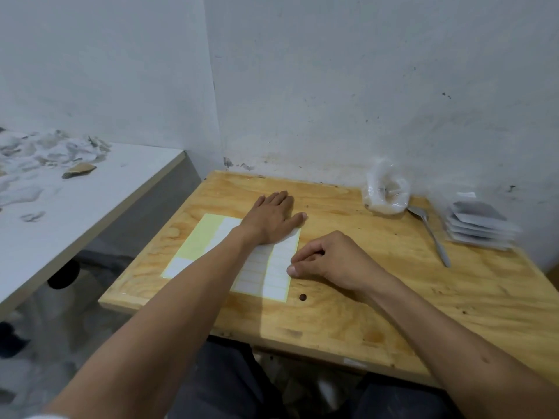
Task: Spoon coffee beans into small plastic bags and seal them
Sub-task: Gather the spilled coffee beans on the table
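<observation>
Our left hand (272,217) lies flat, fingers straight, pinning the label sheet (266,267) to the tabletop (393,291), while our right hand (329,258) curls at the sheet's right edge, thumb and forefinger pinching at a label. The labels look thin and flimsy, best lifted by a corner. Well right of the sheet lie the spoon (429,231), the stack of filled bags (481,225) and a crumpled clear bag (385,192).

A plywood table (378,276) carries a label sheet (272,267), a crumpled clear bag (385,192), a metal spoon (431,234) — and, far right, stacked filled bags (479,226).
</observation>
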Demonstrator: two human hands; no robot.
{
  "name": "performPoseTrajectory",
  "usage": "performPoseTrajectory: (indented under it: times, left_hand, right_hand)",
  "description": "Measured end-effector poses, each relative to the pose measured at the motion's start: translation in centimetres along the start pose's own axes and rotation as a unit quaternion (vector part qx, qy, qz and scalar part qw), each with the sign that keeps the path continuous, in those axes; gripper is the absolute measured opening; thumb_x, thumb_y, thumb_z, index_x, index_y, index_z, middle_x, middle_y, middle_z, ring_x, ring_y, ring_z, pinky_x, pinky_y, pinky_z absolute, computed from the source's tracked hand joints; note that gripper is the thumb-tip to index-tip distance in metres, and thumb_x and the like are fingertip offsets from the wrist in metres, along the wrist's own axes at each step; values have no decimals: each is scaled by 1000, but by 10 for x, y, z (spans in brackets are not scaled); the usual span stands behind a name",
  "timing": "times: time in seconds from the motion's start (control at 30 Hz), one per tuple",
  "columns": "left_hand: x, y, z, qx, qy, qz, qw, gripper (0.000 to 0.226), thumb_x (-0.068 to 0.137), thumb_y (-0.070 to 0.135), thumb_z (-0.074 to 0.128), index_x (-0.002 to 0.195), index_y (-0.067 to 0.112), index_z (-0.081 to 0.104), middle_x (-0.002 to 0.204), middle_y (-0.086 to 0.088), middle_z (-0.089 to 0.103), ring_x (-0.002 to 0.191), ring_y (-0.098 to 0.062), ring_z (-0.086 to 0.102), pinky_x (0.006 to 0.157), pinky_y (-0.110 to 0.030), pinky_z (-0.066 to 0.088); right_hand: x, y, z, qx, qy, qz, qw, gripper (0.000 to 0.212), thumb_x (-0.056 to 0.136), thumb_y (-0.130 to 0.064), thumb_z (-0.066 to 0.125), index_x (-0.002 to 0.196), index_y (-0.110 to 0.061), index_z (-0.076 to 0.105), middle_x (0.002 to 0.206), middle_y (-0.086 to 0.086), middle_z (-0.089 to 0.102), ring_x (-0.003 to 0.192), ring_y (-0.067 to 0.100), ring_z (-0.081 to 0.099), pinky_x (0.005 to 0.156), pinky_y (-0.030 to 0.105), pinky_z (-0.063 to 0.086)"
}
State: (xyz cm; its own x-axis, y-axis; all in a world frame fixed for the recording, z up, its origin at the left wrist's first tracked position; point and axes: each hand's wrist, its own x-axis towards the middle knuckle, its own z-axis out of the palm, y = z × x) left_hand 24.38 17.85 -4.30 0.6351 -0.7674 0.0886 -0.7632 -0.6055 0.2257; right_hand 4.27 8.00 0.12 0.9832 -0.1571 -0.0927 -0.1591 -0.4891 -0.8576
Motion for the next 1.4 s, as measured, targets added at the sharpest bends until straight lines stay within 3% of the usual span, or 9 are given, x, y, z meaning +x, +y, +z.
performPoseTrajectory:
  times: [0.17, 0.27, 0.4, 0.57, 0.7, 1.07, 1.2, 1.3, 1.4]
  left_hand:
    - [-1, 0, -2, -2, -3, -2, 1000, 75, 104, 62, 26, 158, 12, 27, 170, -10, 16, 156, -23, 12, 124, -47, 4]
    - [-1, 1, -1, -2, -5, -2, 1000, 75, 103, 63, 26, 159, 12, 25, 170, -10, 15, 156, -23, 11, 124, -47, 4]
    - [0, -1, 1, -2, -2, -5, 1000, 77, 102, 64, 25, 159, 13, 26, 170, -10, 15, 156, -23, 11, 124, -47, 4]
    - [1, -3, 2, -1, -2, -3, 1000, 80, 100, 67, 23, 159, 13, 26, 170, -10, 16, 156, -22, 11, 124, -46, 4]
    - [2, -3, 3, 1, 2, -6, 1000, 83, 98, 69, 22, 159, 13, 26, 170, -9, 17, 156, -23, 13, 124, -47, 5]
    - [0, -2, 3, -2, 3, -10, 1000, 84, 97, 70, 20, 160, 14, 24, 170, -9, 16, 156, -22, 12, 124, -46, 5]
    - [-3, 4, -4, 7, -10, -15, 1000, 76, 102, 64, 28, 158, 13, 30, 168, -9, 22, 154, -24, 19, 124, -46, 9]
    - [6, 24, -21, 64, -2, -47, 997, 70, 97, 61, 42, 143, 10, 47, 149, -16, 50, 134, -33, 47, 111, -45, 33]
    - [22, 61, -35, 112, 20, -18, 993, 95, 89, 62, 55, 159, 11, 16, 140, -21, 53, 122, -39, 55, 99, -47, 43]
  right_hand:
    - [1, -5, 1, -26, 2, 0, 1000, 11, 79, -32, 88, 80, -23, 84, 71, -13, 77, 67, -4, 69, 73, 20, 47]
    - [2, -8, -9, 213, -45, 131, 967, 21, 83, -31, 82, 72, -15, 73, 57, -7, 55, 40, 4, 42, 40, 16, 34]
    - [3, -8, -23, 425, -97, 221, 872, 17, 85, -23, 59, 81, -8, 65, 69, 3, 56, 46, 7, 37, 33, 17, 29]
    - [-5, 0, -16, 175, -21, 123, 977, 25, 81, -40, 78, 77, -15, 82, 64, -6, 61, 45, 6, 47, 43, 18, 36]
    - [-15, 2, -14, 28, -85, 11, 996, 29, 67, -50, 89, 87, -29, 84, 89, -10, 81, 88, 1, 74, 80, 16, 53]
    - [-17, -3, -19, -66, -155, -12, 986, 19, 75, -41, 88, 87, -26, 83, 61, -15, 69, 56, -5, 57, 54, 7, 41]
    - [-20, 6, -30, 132, -139, 85, 978, 30, 77, -38, 82, 63, -18, 65, 60, -3, 53, 50, 9, 45, 46, 19, 36]
    - [-17, 15, -47, 443, -98, 168, 875, 12, 77, -22, 64, 70, -15, 55, 63, -3, 37, 44, 6, 27, 36, 17, 19]
    - [-14, 21, -68, 535, -33, 212, 817, 13, 76, -17, 47, 72, -7, 55, 64, 4, 45, 42, 9, 33, 31, 18, 20]
